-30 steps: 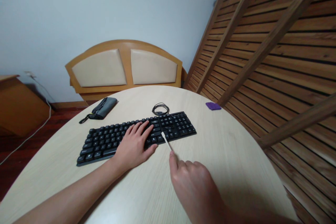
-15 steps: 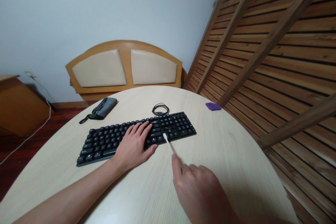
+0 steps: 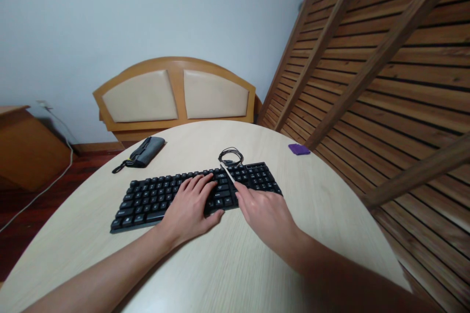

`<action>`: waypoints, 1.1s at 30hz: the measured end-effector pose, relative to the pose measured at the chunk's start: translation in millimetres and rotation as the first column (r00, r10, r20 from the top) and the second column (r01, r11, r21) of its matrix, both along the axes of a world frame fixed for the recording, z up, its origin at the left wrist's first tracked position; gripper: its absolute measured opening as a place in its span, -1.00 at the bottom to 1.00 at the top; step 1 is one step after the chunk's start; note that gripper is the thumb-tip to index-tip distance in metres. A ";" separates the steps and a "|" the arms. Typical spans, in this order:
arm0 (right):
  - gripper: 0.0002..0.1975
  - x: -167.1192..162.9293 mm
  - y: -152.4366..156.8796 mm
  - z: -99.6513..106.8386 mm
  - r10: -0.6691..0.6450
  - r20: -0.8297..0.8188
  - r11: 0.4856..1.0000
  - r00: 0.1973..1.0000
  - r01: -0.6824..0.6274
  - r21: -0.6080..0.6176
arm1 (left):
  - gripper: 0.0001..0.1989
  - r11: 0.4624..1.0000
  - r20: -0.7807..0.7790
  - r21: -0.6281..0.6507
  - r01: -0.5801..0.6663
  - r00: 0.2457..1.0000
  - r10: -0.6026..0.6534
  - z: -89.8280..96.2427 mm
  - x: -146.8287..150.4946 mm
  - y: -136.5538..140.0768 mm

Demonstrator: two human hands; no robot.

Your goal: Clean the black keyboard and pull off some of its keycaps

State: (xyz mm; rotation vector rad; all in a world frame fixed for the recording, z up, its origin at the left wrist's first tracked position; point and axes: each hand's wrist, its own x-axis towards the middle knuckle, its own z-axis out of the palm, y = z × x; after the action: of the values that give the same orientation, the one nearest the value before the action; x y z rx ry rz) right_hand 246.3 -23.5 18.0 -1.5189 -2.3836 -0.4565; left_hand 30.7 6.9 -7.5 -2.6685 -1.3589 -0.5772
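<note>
A black keyboard (image 3: 154, 200) lies at a slant on the pale round table. My left hand (image 3: 193, 200) rests on it with fingers spread over the keys and the thumb at the front edge. In my right hand (image 3: 266, 215), the fingers are closed around a slim white stick (image 3: 228, 173) with a slightly thicker tip. Its tip points away from me, at the keyboard's back edge near the coiled black cable (image 3: 231, 154). Part of the number pad is hidden by my right hand.
A grey pouch (image 3: 149, 151) with a black strap lies at the table's (image 3: 330, 190) back left. A purple pad (image 3: 298, 149) sits near the right edge. Beyond stand a padded headboard (image 3: 216, 93) and a leaning wooden slatted frame (image 3: 367, 78).
My right hand has moved forward and left, carrying the stick's tip from the front keys to the back edge. The keyboard and cable have shifted slightly right; my left hand stays on the keys.
</note>
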 end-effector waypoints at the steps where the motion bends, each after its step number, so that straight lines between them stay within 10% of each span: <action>1: -0.73 -0.3 3.0 -1.8 0.005 -0.004 1.000 1.000 -0.005 -0.001 | -0.41 1.000 -0.003 -0.001 0.004 1.000 -0.004 0.0 0.0 -0.5; 33: -0.79 -6.9 -10.6 4.3 0.054 -0.051 0.998 0.997 -0.055 -0.022 | -0.44 0.998 0.034 -0.026 0.057 0.998 -0.056 6.4 3.8 -6.4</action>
State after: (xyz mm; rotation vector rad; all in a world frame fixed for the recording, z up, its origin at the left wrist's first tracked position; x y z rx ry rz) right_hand 239.4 -34.1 22.3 -1.4535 -2.3929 -0.3751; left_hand 34.5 0.4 -1.2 -2.7389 -1.3128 -0.6166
